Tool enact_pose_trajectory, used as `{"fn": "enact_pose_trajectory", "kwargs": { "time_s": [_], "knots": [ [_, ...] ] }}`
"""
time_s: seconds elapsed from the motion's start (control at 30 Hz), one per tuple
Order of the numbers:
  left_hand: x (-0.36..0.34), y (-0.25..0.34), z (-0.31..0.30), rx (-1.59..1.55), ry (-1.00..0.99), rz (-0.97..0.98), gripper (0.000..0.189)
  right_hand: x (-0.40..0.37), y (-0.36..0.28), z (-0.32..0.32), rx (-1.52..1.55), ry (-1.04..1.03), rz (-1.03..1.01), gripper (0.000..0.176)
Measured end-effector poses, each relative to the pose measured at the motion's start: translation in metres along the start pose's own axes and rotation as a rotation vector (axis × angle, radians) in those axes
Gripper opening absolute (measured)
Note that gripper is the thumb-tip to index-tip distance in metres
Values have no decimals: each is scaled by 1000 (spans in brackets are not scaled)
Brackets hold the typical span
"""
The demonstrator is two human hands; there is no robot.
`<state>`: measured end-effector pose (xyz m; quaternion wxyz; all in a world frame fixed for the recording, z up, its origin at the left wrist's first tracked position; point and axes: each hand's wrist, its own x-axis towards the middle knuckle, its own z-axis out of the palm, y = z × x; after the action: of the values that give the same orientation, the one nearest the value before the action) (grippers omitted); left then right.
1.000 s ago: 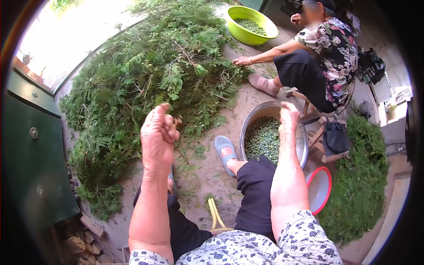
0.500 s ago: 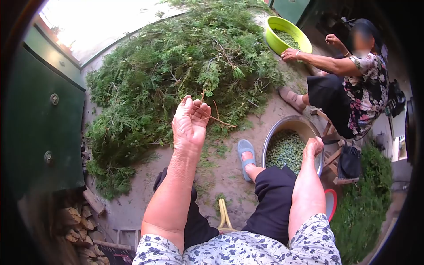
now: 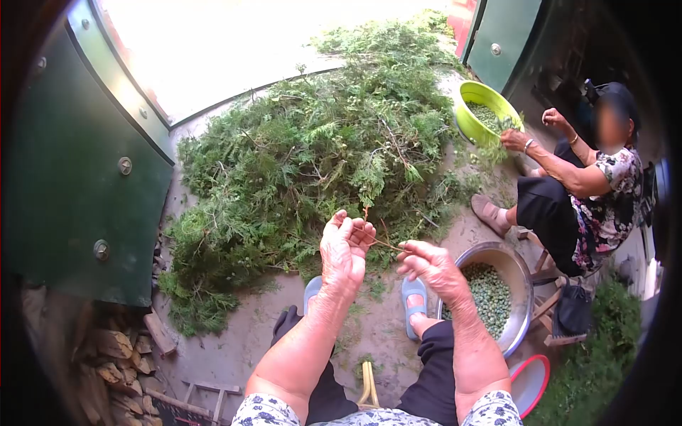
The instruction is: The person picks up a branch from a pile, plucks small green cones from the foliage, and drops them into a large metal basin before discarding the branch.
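Observation:
My left hand is curled around a thin brown twig of evergreen, palm up, above the near edge of the branch pile. A reddish stem rises from between its fingers toward green foliage. The thumb and fingers of my right hand pinch together at the twig's right end. Just right of that hand, partly hidden by my forearm, stands a metal basin holding many small round green cones.
At right a seated co-worker reaches toward a lime-green basin of green cones. A red-rimmed white container and stripped greenery lie lower right. Split firewood is stacked lower left, below a green metal door.
My right hand has left the metal basin's rim and come up to the twig's end. My left hand still holds the twig. The co-worker's hand now has a green sprig by the lime basin.

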<state>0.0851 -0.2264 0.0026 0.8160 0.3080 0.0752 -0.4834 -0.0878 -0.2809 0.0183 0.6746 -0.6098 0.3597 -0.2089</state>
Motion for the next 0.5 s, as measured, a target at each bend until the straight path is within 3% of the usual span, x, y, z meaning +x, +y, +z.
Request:
{"fn": "enact_pose_trajectory", "kwargs": {
  "time_s": [0.13, 0.2, 0.23, 0.27, 0.37, 0.5],
  "knots": [
    [-1, 3, -4, 49, -49, 23, 27, -3, -3, 24, -87, 23, 78, 14],
    [-3, 14, 5, 359, 196, 109, 41, 0, -3, 20, -145, 84, 90, 14],
    [0, 21, 0, 416, 221, 137, 53, 1, -2, 17, -200, 146, 103, 15],
    [2, 28, -1, 382, 241, 176, 52, 5, 11, 8, -462, 135, -80, 15],
    [10, 46, -5, 328, 294, 240, 48, 4, 45, -6, -1097, -418, -153, 15],
    [9, 63, -10, 246, 318, 239, 46, -8, 91, 23, -1341, -902, 110, 14]
  ]
}}
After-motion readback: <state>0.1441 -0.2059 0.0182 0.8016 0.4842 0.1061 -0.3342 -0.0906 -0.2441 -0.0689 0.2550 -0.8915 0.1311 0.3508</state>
